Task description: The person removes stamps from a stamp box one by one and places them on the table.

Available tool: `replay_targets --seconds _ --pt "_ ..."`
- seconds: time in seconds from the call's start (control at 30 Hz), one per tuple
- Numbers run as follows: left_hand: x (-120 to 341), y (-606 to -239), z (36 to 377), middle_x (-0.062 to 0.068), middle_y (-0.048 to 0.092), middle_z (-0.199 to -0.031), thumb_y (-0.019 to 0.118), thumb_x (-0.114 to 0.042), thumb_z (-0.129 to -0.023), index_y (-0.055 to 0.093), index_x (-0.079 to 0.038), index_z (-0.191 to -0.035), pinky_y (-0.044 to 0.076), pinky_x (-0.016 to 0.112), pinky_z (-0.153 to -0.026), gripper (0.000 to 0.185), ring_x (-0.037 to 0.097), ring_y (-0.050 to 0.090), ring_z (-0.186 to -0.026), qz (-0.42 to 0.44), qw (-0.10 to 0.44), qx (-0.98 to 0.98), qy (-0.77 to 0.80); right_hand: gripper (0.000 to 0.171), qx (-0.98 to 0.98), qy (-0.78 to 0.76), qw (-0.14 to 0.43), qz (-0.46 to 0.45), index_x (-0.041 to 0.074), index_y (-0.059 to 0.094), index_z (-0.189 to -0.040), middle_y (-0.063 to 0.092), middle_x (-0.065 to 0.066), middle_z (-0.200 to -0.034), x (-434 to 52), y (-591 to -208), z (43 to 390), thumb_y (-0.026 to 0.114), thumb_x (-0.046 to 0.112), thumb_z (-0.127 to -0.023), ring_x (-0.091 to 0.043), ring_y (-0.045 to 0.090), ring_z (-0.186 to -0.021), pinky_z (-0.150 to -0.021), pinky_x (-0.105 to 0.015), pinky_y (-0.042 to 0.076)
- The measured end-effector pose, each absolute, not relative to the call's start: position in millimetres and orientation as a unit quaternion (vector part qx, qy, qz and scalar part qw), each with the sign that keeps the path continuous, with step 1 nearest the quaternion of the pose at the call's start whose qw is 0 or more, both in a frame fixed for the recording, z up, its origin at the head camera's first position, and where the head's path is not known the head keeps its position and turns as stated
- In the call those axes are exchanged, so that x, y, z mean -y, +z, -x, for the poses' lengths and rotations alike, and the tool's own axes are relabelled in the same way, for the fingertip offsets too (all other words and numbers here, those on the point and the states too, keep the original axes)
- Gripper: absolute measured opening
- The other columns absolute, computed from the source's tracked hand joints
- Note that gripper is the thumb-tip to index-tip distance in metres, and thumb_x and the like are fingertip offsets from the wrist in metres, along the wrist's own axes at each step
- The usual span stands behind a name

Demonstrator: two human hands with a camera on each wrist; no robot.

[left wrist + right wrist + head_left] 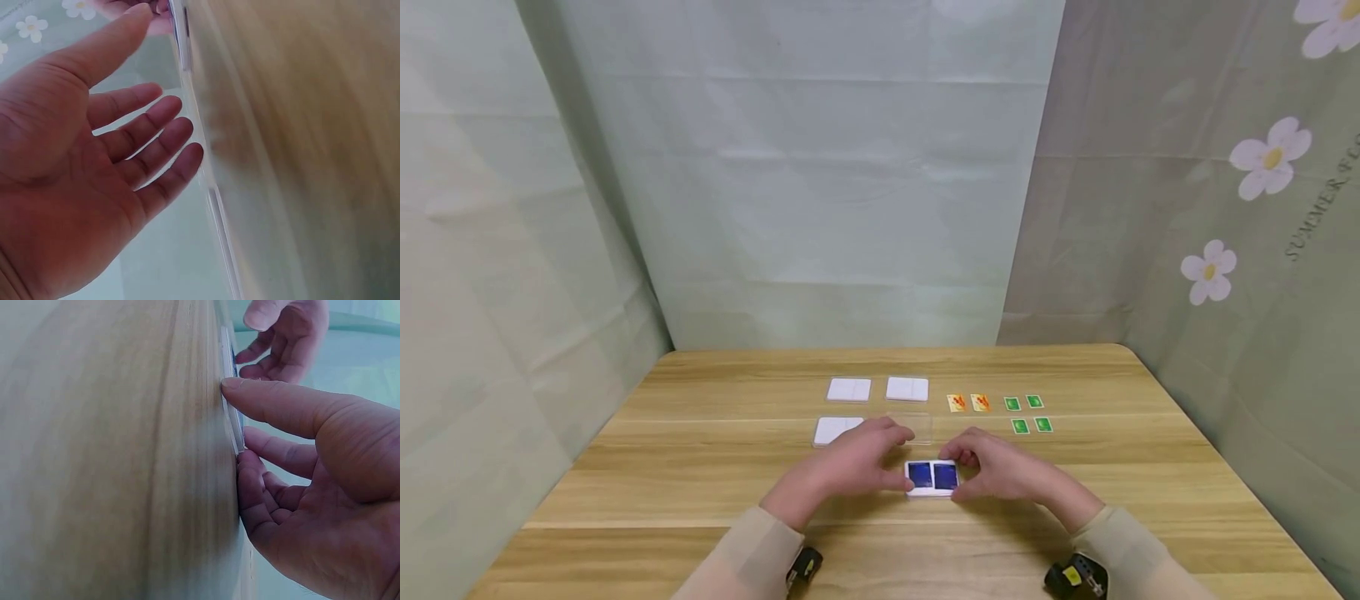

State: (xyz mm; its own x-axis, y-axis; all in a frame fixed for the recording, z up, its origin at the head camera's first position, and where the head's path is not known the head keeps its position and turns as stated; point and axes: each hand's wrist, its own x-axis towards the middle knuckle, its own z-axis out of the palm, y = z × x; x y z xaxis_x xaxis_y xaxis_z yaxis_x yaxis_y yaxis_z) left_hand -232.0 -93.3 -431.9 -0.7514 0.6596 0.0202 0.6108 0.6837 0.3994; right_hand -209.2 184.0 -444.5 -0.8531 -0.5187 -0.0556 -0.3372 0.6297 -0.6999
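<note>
A white card [932,492] bearing two dark blue squares lies near the middle of the table, between both hands. At its right end, my right hand [1011,471] pinches it, thumb on the near edge and curled fingers at the far edge; the right wrist view shows the card [232,419] edge-on between them. My left hand [857,462] hovers at the left end with its fingers spread. Its thumb tip is close to the card's near-left corner; whether it touches is unclear. A clear plastic case [921,427] lies just behind, partly covered by the left hand.
White cards in clear cases lie at the back left [848,389], back middle [907,388] and beside the left hand [833,429]. To the right are two orange stickers [967,403] and several small green stickers [1028,414]. Fabric curtains [820,208] stand behind the wooden table [700,467].
</note>
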Motion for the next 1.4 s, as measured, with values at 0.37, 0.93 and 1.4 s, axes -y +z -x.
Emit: replay_targets --seconds 0.37,0.93,1.4 --pt "90.6 -437.9 228.8 0.005 0.07 -0.134 0.095 -0.037 -0.089 0.069 -0.007 -0.145 0.054 0.04 -0.109 0.069 0.019 0.064 -0.121 -0.364 0.062 -0.912 0.181 0.045 -0.892 -0.36 0.129 0.24 0.012 0.074 -0.123 0.061 -0.003 -0.114 -183.2 -444.1 209.6 0.097 0.017 -0.085 -0.023 0.055 -0.105 -0.092 -0.04 0.049" --pt "88.4 -439.2 225.1 0.001 0.067 -0.125 0.098 -0.033 -0.085 0.075 -0.007 -0.134 0.053 0.036 -0.105 0.06 0.018 0.06 -0.115 -0.374 0.051 -0.908 0.182 0.045 -0.891 -0.359 0.128 0.246 0.011 0.074 -0.124 0.063 -0.002 -0.115 -184.5 -447.1 212.0 0.096 0.018 -0.086 -0.022 0.056 -0.105 -0.093 -0.039 0.05" --pt "85.1 -444.3 230.6 -0.003 0.068 -0.118 0.095 -0.034 -0.088 0.076 -0.01 -0.128 0.052 0.033 -0.099 0.05 0.014 0.058 -0.108 -0.374 0.045 -0.911 0.168 0.045 -0.886 -0.37 0.129 0.246 0.005 0.073 -0.125 0.066 -0.005 -0.115 -186.2 -442.6 213.9 0.095 0.02 -0.088 -0.023 0.06 -0.104 -0.091 -0.038 0.053"
